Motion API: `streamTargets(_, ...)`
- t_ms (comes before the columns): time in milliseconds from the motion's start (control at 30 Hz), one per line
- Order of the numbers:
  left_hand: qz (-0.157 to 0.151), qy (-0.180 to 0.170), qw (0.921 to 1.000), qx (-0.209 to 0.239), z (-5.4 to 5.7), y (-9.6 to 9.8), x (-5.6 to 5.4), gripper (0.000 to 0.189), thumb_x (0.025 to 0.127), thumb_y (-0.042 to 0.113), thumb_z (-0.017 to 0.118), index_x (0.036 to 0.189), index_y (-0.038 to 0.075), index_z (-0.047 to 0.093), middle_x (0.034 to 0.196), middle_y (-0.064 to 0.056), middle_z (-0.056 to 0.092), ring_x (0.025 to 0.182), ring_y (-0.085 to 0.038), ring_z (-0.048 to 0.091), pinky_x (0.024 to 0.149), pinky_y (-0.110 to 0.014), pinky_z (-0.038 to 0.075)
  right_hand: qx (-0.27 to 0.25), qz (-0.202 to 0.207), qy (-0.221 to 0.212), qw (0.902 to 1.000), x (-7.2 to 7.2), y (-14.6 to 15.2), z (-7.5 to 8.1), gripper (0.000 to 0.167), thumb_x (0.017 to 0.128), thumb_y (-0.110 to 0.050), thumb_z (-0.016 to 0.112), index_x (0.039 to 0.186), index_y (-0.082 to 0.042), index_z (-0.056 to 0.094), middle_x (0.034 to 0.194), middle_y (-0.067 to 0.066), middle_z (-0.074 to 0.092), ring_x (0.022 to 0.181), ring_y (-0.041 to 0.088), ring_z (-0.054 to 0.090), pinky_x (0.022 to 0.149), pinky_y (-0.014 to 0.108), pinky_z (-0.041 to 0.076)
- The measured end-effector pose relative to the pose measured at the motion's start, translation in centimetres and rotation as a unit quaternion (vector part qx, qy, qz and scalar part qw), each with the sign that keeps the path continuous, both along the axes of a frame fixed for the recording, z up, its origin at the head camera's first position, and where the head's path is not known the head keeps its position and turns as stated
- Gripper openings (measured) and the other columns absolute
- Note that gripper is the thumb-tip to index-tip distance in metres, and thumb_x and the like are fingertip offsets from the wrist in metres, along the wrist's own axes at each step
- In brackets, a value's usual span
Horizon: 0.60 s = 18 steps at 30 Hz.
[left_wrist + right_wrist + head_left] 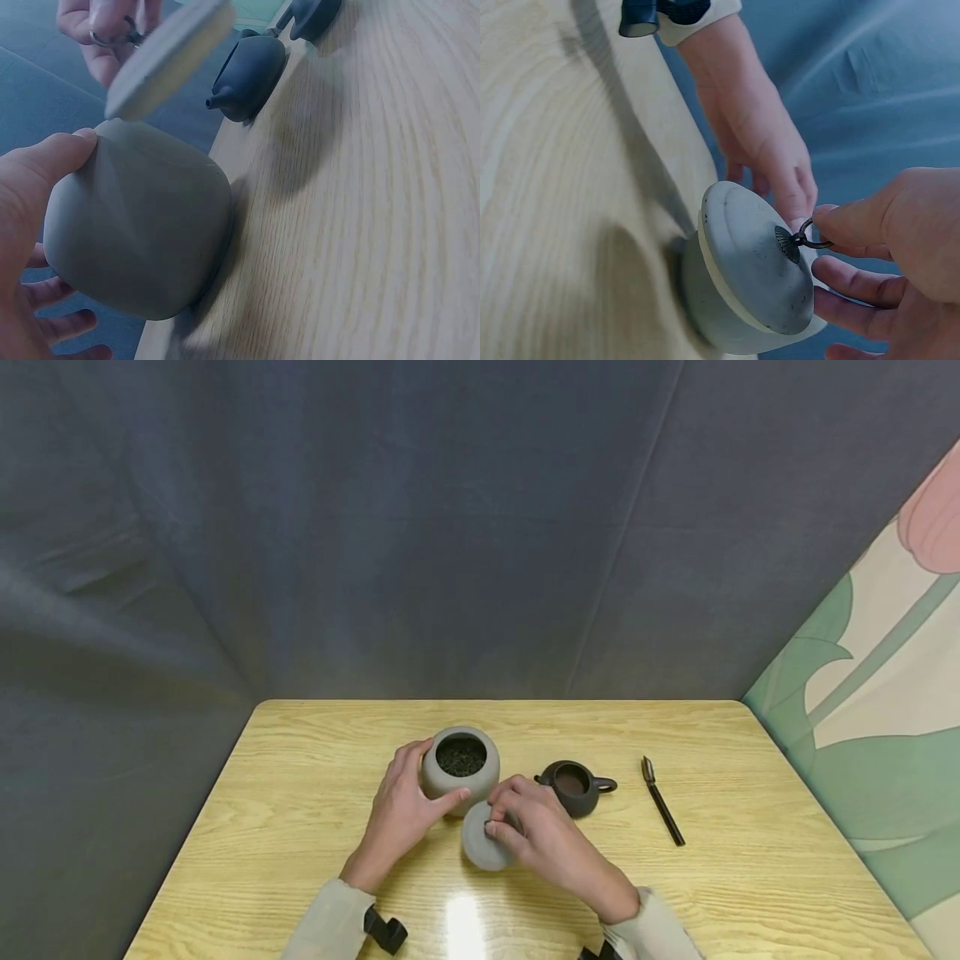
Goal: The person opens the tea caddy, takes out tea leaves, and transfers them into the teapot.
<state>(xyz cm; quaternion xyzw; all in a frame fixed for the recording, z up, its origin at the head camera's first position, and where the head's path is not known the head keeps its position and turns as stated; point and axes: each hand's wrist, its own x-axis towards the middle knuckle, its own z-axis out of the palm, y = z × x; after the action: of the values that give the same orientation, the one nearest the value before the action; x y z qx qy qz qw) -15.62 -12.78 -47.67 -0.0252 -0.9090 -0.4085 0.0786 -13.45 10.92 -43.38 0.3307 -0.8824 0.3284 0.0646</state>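
My left hand [21, 206] grips a grey jar [142, 225].
Close beside the jar, my right hand [112, 19] holds a lid [169, 64] by its ring [135, 37]; farther from the jar, a dark teapot [253, 71] stands on the wood-grained table [375, 195].

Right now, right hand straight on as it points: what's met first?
Likely the jar, just ahead of the right hand in the head view; height is hard to judge, so it may pass over.
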Motion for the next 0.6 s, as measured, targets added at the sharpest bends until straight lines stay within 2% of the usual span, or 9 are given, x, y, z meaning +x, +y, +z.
streamTargets(267,0.0,-0.002,1.0,0.002,0.0,0.0,0.0,0.096,0.084,0.06,0.086,0.161,0.022,0.044,0.163,-0.004,0.045,0.146,-0.032,0.051,0.114,-0.057,0.048,0.024,0.014,-0.015,0.9995,0.5,-0.7,-1.7,0.019,0.094,-0.016,0.082,0.086,-0.021,0.065,0.111,-0.003,0.071,0.103,0.01,0.066,0.096,0.041,0.054)
streamTargets(433,-0.002,-0.001,1.0,0.001,0.0,0.1,0.0,0.096,0.084,0.06,0.086,0.161,0.021,0.044,0.163,-0.005,0.045,0.147,-0.033,0.051,0.115,-0.058,0.047,0.021,0.023,-0.032,0.999,0.8,-1.1,-2.5,0.02,0.094,-0.016,0.082,0.085,-0.021,0.065,0.109,-0.004,0.071,0.102,0.008,0.064,0.096,0.042,0.054)
streamTargets(600,0.0,0.0,1.0,0.001,0.0,0.1,0.0,0.095,0.084,0.059,0.087,0.161,0.021,0.044,0.163,-0.005,0.045,0.146,-0.032,0.051,0.115,-0.058,0.047,0.015,0.023,-0.044,0.9986,0.9,-1.6,-3.0,0.021,0.095,-0.016,0.081,0.084,-0.022,0.064,0.107,-0.005,0.071,0.101,0.006,0.062,0.09,0.037,0.05)
